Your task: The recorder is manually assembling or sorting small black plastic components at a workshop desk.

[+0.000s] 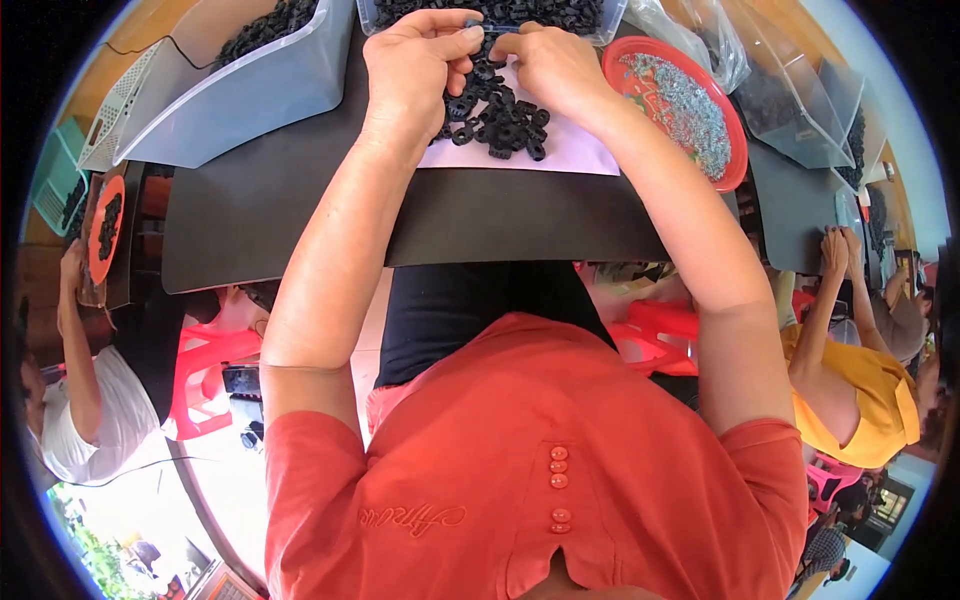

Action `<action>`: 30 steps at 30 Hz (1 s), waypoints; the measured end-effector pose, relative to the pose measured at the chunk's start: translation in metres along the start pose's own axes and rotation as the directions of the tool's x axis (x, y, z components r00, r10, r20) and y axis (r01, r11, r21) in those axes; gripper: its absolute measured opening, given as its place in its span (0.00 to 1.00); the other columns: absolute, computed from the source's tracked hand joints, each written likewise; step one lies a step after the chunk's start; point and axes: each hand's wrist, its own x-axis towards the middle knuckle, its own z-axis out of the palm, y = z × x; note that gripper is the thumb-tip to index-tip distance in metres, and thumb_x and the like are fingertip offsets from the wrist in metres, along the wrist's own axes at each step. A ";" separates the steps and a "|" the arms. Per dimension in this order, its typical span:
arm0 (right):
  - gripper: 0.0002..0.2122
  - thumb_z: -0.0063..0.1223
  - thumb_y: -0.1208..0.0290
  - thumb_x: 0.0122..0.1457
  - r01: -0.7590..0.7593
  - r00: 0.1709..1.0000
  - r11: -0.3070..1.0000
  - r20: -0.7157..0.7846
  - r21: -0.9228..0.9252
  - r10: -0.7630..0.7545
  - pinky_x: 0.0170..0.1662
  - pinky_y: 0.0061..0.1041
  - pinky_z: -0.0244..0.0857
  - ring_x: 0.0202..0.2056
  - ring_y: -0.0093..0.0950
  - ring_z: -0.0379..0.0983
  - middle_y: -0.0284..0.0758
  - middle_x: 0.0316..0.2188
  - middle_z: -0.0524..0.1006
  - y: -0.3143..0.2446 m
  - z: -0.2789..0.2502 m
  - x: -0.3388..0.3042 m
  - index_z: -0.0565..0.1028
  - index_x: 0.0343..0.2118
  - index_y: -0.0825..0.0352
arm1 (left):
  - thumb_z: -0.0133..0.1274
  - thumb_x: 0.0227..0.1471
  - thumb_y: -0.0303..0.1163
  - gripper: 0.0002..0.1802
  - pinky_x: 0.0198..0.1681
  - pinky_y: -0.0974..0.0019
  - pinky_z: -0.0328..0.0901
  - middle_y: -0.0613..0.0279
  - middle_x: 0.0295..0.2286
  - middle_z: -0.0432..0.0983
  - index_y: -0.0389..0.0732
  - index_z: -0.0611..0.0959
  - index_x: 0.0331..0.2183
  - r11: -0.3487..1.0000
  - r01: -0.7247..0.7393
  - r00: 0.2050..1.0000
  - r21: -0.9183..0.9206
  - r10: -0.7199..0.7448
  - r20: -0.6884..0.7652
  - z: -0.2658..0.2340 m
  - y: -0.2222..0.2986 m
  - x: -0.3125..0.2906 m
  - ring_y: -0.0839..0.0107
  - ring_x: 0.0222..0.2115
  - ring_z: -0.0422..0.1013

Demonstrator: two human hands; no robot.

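Note:
My left hand (412,75) is raised over a heap of small black ring-shaped plastic parts (510,128). Its thumb and forefinger pinch a small dark piece (473,23), too small to name exactly. Close beside it, my right hand (560,72) has its fingers curled and closed, pointing toward the left fingertips. What the right fingers hold, if anything, is hidden. The black parts lie on a white sheet (590,158) on the dark tabletop (520,220). To the right of my right hand sits a red plate (737,150) full of tiny silvery metal pieces (680,110).
Clear plastic bins with black parts stand at the far left (240,105), behind my hands (610,22) and at the right (800,125). A clear plastic bag (715,45) lies behind the plate. Co-workers sit on both sides, one in white (100,410), one in yellow (850,400).

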 end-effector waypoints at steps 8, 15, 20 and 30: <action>0.08 0.50 0.74 0.47 0.012 0.997 0.996 0.077 -0.090 -0.005 0.34 0.40 0.68 0.34 0.40 0.76 0.38 0.32 0.78 -0.001 0.001 0.000 0.78 0.30 0.61 | 0.54 0.50 0.20 0.10 0.22 0.77 0.62 0.58 0.25 0.76 0.28 0.80 0.37 0.997 0.069 0.995 -0.046 -0.065 0.071 0.002 0.002 -0.002 0.77 0.21 0.69; 0.10 0.49 0.75 0.48 0.061 0.998 0.996 -0.006 -0.067 -0.061 0.34 0.41 0.68 0.34 0.43 0.75 0.40 0.33 0.78 -0.001 0.008 -0.004 0.77 0.34 0.62 | 0.54 0.51 0.20 0.10 0.21 0.77 0.62 0.57 0.26 0.76 0.28 0.79 0.37 0.999 0.054 0.994 -0.004 -0.053 0.097 0.005 0.001 -0.005 0.76 0.22 0.69; 0.06 0.50 0.73 0.50 -0.071 0.996 0.976 -0.046 0.206 0.082 0.31 0.34 0.66 0.29 0.38 0.75 0.40 0.27 0.78 0.016 0.010 -0.006 0.75 0.31 0.67 | 0.56 0.48 0.20 0.07 0.20 0.77 0.62 0.61 0.23 0.75 0.29 0.80 0.33 0.996 0.065 0.994 -0.059 -0.059 0.089 0.007 -0.003 -0.004 0.78 0.20 0.69; 0.07 0.54 0.72 0.50 -0.081 0.995 0.940 -0.026 0.331 0.095 0.35 0.32 0.68 0.32 0.36 0.76 0.39 0.28 0.78 0.020 0.004 -0.015 0.77 0.32 0.65 | 0.53 0.53 0.23 0.10 0.22 0.73 0.62 0.54 0.27 0.76 0.26 0.78 0.38 0.995 0.095 0.995 -0.040 -0.094 0.039 0.005 -0.004 -0.004 0.73 0.23 0.69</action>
